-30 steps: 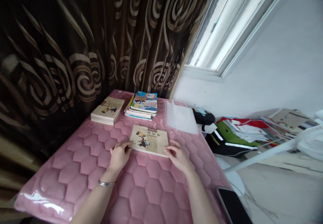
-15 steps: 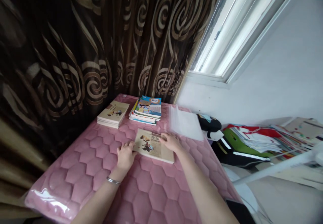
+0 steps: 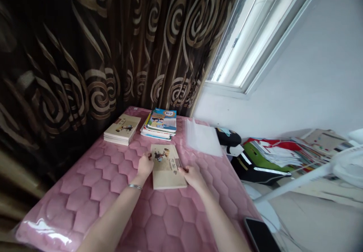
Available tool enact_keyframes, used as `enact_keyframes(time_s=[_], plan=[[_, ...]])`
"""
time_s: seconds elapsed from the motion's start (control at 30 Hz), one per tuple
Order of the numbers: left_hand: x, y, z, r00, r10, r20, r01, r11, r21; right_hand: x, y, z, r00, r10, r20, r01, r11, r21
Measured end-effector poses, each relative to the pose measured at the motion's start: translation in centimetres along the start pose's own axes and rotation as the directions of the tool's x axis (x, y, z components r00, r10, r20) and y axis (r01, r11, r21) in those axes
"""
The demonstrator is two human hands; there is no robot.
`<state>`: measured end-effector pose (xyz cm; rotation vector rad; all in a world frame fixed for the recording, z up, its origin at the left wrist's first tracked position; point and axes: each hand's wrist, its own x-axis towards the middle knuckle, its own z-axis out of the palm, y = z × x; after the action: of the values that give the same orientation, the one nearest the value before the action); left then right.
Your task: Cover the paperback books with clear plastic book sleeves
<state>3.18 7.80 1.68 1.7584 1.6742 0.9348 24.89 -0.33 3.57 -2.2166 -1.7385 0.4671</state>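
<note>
A beige paperback book (image 3: 168,174) with a small cartoon picture and dark lettering on its cover lies on the pink quilted mattress (image 3: 167,206). My left hand (image 3: 145,164), a silver bangle at its wrist, pinches the book's left edge. On the opposite edge, my right hand (image 3: 193,175) has its thumb and fingers closed on the cover's side. Farther back stand a stack of similar beige books (image 3: 121,129) and, to its right, a stack of mixed books (image 3: 160,123) topped by a blue one. Clear plastic sleeves (image 3: 203,138) lie right of these.
A patterned brown curtain (image 3: 113,55) hangs along the left and back. Beside the mattress on the right are a black-and-green bag (image 3: 256,155), piled papers (image 3: 279,153) and a white fan (image 3: 295,184). A phone (image 3: 261,235) lies at the mattress's right edge.
The book between my hands has turned, so its cover picture now sits at the far end. Both hands have shifted to its left and right edges. The view has swung slightly right.
</note>
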Motion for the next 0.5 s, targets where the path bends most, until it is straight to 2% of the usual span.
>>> enact_keyframes(time_s=[0.13,0.3,0.5], plan=[[0.5,-0.2,0.1,0.995,0.069,0.078,-0.056,0.985,-0.164,-1.1,-0.7,0.9,0.999,0.045,-0.026,-0.043,0.997,0.063],[1.1,-0.1,-0.4,0.984,0.12,0.13,-0.086,0.967,-0.238,-1.2,-1.9,1.4,0.996,0.039,-0.077,-0.028,0.989,0.147],[-1.6,-1.2,-1.9,0.976,0.121,0.183,-0.076,0.97,-0.231,-1.2,-1.6,2.1,0.991,0.016,-0.131,-0.004,0.996,0.093]])
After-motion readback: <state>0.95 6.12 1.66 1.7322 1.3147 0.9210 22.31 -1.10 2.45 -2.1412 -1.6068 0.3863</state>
